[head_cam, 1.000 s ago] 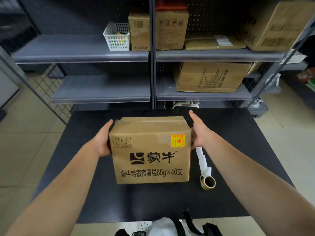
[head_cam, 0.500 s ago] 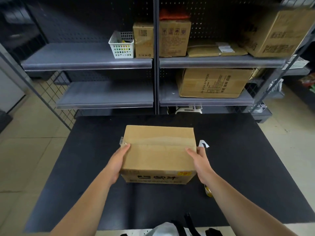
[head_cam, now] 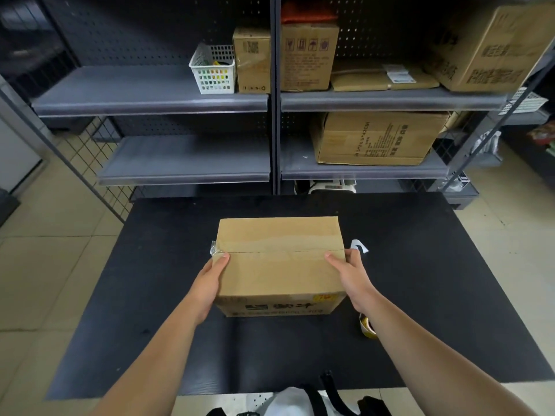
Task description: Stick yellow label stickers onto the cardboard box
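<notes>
A taped cardboard box rests on the black table, its top face toward me. A yellow label sticker shows at the upper right of its near side, seen at a steep angle. My left hand grips the box's left side, thumb on top. My right hand grips the right side the same way. A roll of stickers lies on the table just right of the box, partly hidden by my right forearm, and its white backing strip curls up beyond my right hand.
Grey shelving stands behind the table with several cardboard boxes and a white basket. A wire grid panel leans at the left. Tiled floor surrounds the table. A white and black object sits at the near edge.
The box was held up with its printed side facing me; it has come down flat on the table with its top showing. Both hands stay on its sides.
</notes>
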